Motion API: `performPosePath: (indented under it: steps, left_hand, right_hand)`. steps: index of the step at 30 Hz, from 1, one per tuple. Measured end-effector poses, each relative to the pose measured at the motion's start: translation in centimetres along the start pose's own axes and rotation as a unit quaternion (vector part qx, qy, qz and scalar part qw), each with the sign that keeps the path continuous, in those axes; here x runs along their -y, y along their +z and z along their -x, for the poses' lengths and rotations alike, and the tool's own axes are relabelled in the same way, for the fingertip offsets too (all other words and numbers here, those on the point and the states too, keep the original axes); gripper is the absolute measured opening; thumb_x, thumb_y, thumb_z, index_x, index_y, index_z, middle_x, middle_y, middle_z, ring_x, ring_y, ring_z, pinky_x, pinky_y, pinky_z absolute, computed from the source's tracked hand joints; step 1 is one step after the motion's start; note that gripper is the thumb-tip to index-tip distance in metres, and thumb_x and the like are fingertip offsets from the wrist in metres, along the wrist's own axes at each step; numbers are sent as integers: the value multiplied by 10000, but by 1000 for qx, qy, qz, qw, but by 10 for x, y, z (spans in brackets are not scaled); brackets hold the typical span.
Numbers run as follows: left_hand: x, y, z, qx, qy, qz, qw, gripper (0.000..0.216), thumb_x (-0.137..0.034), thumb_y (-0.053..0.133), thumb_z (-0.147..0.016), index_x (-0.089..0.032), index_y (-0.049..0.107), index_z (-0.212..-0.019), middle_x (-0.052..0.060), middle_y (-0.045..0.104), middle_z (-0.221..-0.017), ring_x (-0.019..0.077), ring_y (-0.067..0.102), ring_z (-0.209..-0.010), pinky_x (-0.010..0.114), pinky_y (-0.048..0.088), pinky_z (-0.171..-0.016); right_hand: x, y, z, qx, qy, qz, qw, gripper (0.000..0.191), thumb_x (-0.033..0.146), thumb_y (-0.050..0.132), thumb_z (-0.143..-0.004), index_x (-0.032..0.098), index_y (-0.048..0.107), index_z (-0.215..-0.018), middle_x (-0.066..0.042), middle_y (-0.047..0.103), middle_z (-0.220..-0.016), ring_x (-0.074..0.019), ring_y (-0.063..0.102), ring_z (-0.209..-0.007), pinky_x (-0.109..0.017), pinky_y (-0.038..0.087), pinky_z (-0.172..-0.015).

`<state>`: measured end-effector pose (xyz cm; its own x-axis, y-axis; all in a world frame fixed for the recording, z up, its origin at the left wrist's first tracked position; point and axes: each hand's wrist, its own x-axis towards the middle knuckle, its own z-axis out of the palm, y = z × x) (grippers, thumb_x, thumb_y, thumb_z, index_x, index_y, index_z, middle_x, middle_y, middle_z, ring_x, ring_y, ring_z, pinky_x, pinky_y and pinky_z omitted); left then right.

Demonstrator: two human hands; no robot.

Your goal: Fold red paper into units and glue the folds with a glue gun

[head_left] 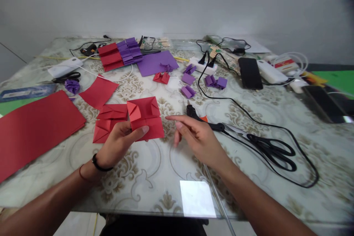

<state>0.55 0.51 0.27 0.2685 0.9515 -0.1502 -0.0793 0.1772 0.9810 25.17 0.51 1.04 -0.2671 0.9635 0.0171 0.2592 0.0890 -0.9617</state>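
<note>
My left hand (119, 143) pinches a folded red paper square (146, 117), thumb on top, holding it just above the table. Two more folded red squares (108, 122) lie beneath and to its left. My right hand (197, 137) hovers to the right of the held square with fingers loosely spread, index finger pointing at the paper's edge, holding nothing. Just behind that hand lies a black glue gun (193, 112).
Black scissors (269, 148) and a looping black cable (276, 129) lie to the right. A large red sheet (33, 125) lies at left and a smaller red sheet (98, 91) behind it. Purple and red folded pieces (121, 53), a purple sheet (156, 62), a power strip (203, 64) and phones (249, 72) sit farther back.
</note>
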Motion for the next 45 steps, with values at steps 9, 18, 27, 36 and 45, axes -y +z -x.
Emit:
performPosePath:
  steps: [9, 18, 27, 36, 45]
  left_hand:
    - [-9, 8, 5, 47, -3, -87, 995, 287, -389, 740, -922, -157, 738, -753, 9, 707, -742, 121, 550, -658, 244, 443, -627]
    - [-18, 6, 3, 57, 32, -176, 982, 362, -406, 666, -954, -158, 685, -692, 3, 665, -646, 108, 568, -615, 223, 428, -594]
    - [-15, 10, 4, 73, 32, -194, 978, 328, -406, 618, -981, -153, 671, -778, -11, 620, -628, 103, 553, -589, 215, 422, -565]
    - [-16, 6, 5, 68, 41, -232, 970, 435, -451, 588, -1017, -167, 590, -687, -25, 568, -595, 87, 505, -535, 207, 389, -524]
    - [-15, 12, 7, 104, 28, -182, 977, 275, -381, 648, -963, -150, 732, -840, 9, 663, -698, 121, 567, -655, 219, 442, -604]
  right_hand:
    - [11, 14, 5, 83, 30, -73, 993, 333, 450, 691, -946, 203, 636, -729, 9, 655, -668, -141, 615, -648, -267, 475, -639]
    - [7, 14, 5, 26, 42, -64, 997, 343, 412, 680, -942, 206, 584, -685, 24, 610, -623, -124, 555, -605, -261, 444, -609]
    - [5, 20, 5, 47, 53, -133, 989, 283, 447, 711, -919, 179, 715, -830, 8, 642, -617, -140, 572, -589, -272, 437, -570]
    - [6, 18, 2, 28, 56, -158, 985, 351, 544, 765, -872, 193, 742, -865, 14, 656, -636, -136, 578, -565, -279, 471, -583]
    - [2, 28, 4, 14, 56, -141, 988, 366, 499, 777, -852, 202, 644, -686, 19, 622, -597, -134, 550, -580, -274, 451, -578]
